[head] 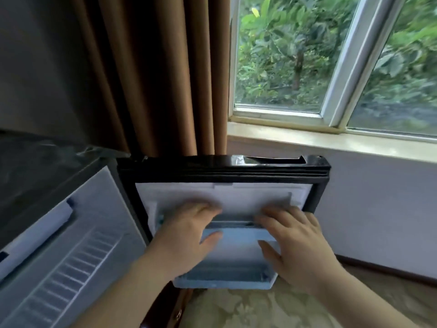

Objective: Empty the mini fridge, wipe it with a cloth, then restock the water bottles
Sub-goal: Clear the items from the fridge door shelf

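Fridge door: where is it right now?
Head view, centre: the fridge door stands open below the brown curtain, to the right of the fridge's wire shelf.

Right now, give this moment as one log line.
fridge door open | left hand, right hand on door shelf | no bottles seen

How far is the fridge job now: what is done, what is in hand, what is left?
Done, it seems: the fridge door is open, and the wire shelf and door shelf hold no bottles. In hand: the left hand and right hand rest on the door's inner panel; no cloth shows, so wiping is uncertain. Left: restocking; no bottles are in view.
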A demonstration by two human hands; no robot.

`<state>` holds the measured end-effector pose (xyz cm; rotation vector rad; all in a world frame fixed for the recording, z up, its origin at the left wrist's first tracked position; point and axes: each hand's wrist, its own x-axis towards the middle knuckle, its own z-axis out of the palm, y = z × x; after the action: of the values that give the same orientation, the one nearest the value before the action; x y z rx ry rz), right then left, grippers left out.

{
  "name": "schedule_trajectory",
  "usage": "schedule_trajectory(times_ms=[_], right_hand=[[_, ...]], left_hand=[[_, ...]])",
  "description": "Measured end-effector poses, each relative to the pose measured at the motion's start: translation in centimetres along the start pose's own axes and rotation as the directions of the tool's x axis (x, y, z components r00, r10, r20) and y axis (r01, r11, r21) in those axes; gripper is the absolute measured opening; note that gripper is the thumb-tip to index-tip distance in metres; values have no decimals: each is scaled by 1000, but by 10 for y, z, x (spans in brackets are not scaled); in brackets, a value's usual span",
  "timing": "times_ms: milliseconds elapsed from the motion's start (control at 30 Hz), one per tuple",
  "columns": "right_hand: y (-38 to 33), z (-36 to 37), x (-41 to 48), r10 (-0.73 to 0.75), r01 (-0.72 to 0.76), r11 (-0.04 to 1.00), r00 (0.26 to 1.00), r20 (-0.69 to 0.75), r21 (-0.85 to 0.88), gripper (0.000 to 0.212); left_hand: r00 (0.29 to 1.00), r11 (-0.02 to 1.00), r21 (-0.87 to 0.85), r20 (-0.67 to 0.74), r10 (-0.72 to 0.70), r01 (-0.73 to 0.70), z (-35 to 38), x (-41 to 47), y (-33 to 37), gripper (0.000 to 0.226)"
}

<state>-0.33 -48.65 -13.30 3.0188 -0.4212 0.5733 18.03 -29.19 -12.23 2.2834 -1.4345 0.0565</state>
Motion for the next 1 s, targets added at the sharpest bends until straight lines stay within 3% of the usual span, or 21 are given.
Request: schedule_trajectory(times_ms=[200,567,767,867,1000], right_hand=[[7,1,6,19,-17,998,999,27,-56,47],[27,6,7,11,-9,999,999,-41,53,41],[37,9,10,-26,28,995,999,-24,92,43],[39,12,10,-38,42,994,999,-37,98,42],[41,13,13,-52,56,995,997,-56,79,40]], left_hand=[[989,993,-23,88,118,-116,11,16,2,52],[947,992,-47,294,128,-120,14,53,27,57],[926,995,-100,373,65,-30,8,62,30,33],[934,984,-174,355,38,26,3,58,24,24],[963,987,-159,268,19,25,-4,46,11,38]])
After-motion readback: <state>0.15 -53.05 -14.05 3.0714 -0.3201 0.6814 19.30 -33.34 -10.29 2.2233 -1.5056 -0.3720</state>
